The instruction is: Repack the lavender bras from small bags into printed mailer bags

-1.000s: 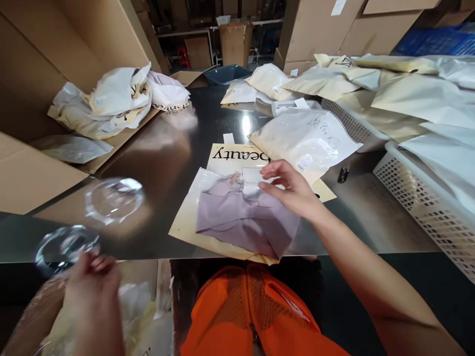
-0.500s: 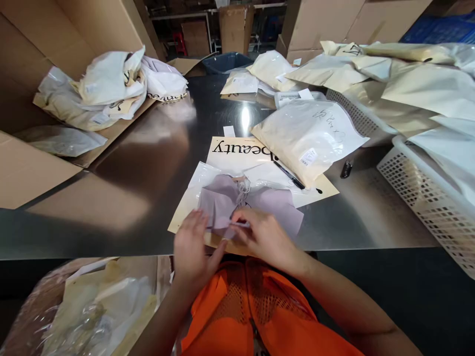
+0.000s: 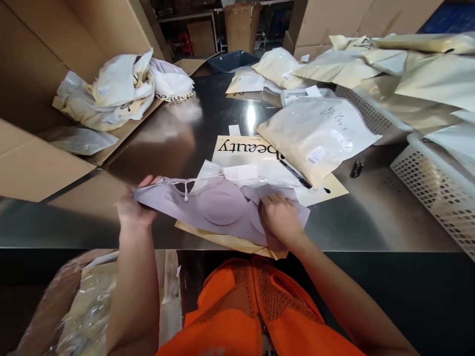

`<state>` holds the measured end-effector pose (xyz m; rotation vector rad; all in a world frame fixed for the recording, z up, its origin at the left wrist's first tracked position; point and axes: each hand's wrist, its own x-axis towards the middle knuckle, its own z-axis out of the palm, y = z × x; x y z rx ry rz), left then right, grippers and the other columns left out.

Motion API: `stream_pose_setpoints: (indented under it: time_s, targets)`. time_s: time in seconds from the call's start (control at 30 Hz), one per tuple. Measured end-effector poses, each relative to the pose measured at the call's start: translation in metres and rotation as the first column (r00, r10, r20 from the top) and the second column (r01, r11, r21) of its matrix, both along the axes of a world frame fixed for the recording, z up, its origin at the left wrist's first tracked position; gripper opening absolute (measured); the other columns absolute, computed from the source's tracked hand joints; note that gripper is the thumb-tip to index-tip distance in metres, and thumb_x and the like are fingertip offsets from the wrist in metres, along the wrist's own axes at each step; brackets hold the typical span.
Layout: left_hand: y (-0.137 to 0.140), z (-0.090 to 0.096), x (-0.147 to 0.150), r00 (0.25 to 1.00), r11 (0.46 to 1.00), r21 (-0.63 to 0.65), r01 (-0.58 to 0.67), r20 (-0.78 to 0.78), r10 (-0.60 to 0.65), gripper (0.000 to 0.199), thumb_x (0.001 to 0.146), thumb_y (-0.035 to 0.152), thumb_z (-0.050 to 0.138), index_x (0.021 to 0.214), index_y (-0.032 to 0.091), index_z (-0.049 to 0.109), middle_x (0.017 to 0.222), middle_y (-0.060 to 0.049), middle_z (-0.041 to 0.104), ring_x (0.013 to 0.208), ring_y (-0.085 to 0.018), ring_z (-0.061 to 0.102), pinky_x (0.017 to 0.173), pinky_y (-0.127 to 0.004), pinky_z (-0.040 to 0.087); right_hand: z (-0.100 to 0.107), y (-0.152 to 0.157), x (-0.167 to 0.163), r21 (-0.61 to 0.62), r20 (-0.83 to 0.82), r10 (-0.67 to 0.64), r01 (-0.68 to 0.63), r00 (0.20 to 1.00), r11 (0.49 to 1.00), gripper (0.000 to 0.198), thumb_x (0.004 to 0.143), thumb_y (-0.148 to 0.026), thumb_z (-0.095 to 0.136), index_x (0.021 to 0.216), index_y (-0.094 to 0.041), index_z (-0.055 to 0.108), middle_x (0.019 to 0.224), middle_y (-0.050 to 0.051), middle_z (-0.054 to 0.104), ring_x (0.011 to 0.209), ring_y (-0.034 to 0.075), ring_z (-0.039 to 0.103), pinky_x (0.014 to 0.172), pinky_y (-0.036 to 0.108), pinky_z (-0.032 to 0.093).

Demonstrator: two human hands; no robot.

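Note:
A lilac bra (image 3: 221,202) lies spread over plastic packaging, its left wing stretched out and lifted off the table. My left hand (image 3: 138,205) is closed on the end of that wing, with small print showing on the fabric beside it. On the right cup rests my right hand (image 3: 280,217), its fingers bent and gripping the fabric. Thin white cords hang along the bra's upper edge. Under it is a cream bag printed "beauty" (image 3: 245,148), and a white tag (image 3: 241,171) lies just behind the bra. A black pen (image 3: 296,174) sits to the right.
A filled bag with handwriting (image 3: 315,133) lies at the back right. White baskets (image 3: 430,193) heaped with bags stand further right. At left, an open carton (image 3: 40,173) holds several bags (image 3: 118,89). A small black object (image 3: 356,168) lies on the metal table (image 3: 374,212).
My left hand has moved left, drawing out one wing of the bra. The bra was folded with its cords bunched in the middle; now a cup faces up. My right hand has shifted right.

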<state>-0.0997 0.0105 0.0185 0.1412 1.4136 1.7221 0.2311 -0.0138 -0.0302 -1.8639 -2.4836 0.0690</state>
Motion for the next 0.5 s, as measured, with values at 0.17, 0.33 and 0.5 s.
stream_pose_setpoints:
  time_s: [0.17, 0.33, 0.5]
  targets:
    - [-0.029, -0.035, -0.022, 0.995, 0.984, -0.148, 0.094, 0.047, -0.088, 0.069, 0.099, 0.052, 0.018, 0.117, 0.003, 0.063, 0.083, -0.019, 0.072, 0.071, -0.028, 0.071, 0.068, -0.041, 0.058, 0.005, 0.003, -0.003, 0.013, 0.023, -0.060, 0.060, 0.998, 0.998, 0.035, 0.095, -0.043, 0.052, 0.112, -0.014, 0.064, 0.111, 0.015, 0.063, 0.103, 0.032, 0.057, 0.077, 0.039, 0.045]
    - [-0.038, -0.031, -0.039, 0.915, 0.885, -0.234, 0.402, 0.077, -0.395, 0.029, 0.093, 0.028, 0.052, 0.104, 0.009, 0.072, 0.063, -0.010, 0.070, 0.066, -0.027, 0.071, 0.055, -0.030, 0.056, 0.009, 0.013, -0.012, -0.096, -0.012, 0.065, -0.066, 0.998, 0.993, 0.025, 0.092, -0.014, 0.043, 0.094, -0.011, 0.068, 0.104, 0.018, 0.063, 0.103, 0.035, 0.057, 0.079, 0.042, 0.044]
    - [0.002, 0.015, -0.047, 0.938, 0.929, 0.157, 0.336, 0.034, -0.346, 0.061, 0.099, 0.051, 0.027, 0.109, 0.007, 0.068, 0.086, -0.012, 0.075, 0.102, -0.030, 0.068, 0.090, -0.044, 0.055, 0.016, 0.028, 0.011, -0.125, -0.491, -0.018, -0.049, 0.871, 0.991, 0.021, 0.087, -0.022, 0.046, 0.094, -0.017, 0.065, 0.092, 0.008, 0.066, 0.083, 0.021, 0.062, 0.076, 0.033, 0.048]
